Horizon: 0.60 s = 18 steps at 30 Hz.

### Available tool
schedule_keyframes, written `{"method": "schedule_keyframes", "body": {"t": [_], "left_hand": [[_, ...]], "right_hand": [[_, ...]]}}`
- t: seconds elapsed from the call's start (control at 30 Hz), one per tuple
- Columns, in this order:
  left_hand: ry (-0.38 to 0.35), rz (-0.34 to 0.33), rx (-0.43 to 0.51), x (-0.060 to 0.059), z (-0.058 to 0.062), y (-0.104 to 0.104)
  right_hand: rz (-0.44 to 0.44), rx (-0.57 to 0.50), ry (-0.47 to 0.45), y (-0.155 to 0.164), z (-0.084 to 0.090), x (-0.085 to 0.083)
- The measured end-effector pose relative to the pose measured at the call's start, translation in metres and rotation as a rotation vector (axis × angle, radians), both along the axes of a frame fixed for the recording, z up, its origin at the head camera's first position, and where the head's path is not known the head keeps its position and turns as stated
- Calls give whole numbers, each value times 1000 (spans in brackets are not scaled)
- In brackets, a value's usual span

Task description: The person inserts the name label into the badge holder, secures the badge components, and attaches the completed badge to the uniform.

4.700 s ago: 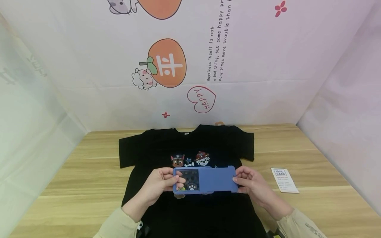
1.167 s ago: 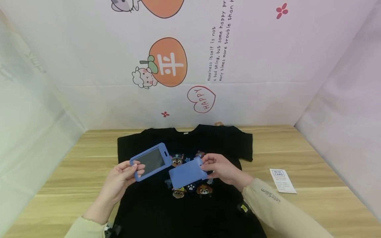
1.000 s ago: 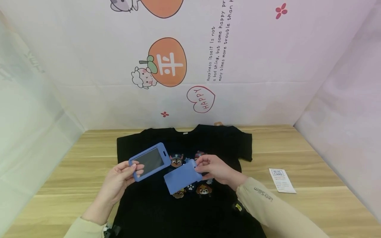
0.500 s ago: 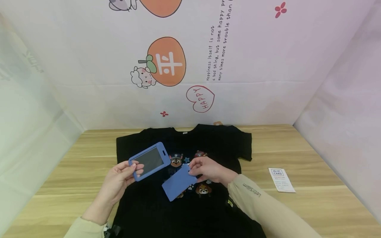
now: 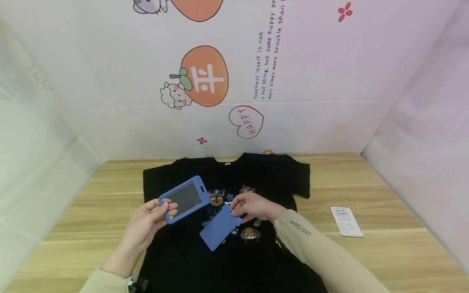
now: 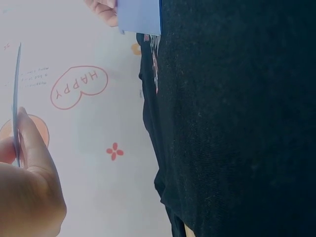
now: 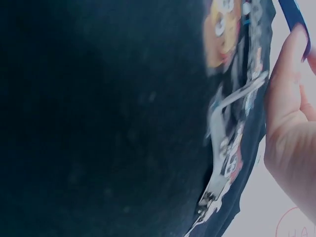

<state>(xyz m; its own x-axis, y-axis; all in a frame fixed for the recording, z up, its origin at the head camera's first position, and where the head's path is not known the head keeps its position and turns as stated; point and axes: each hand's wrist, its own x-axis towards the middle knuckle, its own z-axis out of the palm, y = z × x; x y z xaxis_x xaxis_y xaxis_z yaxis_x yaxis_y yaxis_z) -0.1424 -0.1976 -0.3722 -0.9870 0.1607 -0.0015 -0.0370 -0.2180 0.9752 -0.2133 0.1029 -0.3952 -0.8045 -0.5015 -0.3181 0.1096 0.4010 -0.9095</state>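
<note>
My left hand [image 5: 148, 219] grips the lower left corner of a blue card-holder frame [image 5: 186, 197] with a clear window and a slot at its far end. Fingers show through the window. My right hand [image 5: 253, 206] pinches the upper right end of the holder's flat blue back cover [image 5: 219, 228], tilted down to the left over the black T-shirt [image 5: 205, 268]. Frame and cover are apart. In the left wrist view the frame [image 6: 16, 98] shows edge-on, with the cover [image 6: 140, 16] at the top. The right wrist view shows only the cover's edge [image 7: 295, 17].
A white printed card [image 5: 347, 221] lies on the wooden table [image 5: 381, 195] to the right. On the T-shirt's cartoon dog print lies a shiny silvery clip [image 7: 217, 133]. A printed white cloth [image 5: 311, 122] hangs behind the table.
The cover, partly slid into the frame at first, has come free. Lately my right hand has moved left, turning the cover steeper. My left hand has hardly moved in the last second.
</note>
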Motion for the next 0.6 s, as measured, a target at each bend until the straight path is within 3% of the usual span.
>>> {"method": "schedule_keyframes", "body": {"t": [0.23, 0.6], "left_hand": [[2, -13, 16, 0, -1, 0], [-8, -15, 2, 0, -1, 1]], "right_hand": [[-22, 62, 41, 1, -5, -7], [11, 70, 10, 7, -4, -10]]}}
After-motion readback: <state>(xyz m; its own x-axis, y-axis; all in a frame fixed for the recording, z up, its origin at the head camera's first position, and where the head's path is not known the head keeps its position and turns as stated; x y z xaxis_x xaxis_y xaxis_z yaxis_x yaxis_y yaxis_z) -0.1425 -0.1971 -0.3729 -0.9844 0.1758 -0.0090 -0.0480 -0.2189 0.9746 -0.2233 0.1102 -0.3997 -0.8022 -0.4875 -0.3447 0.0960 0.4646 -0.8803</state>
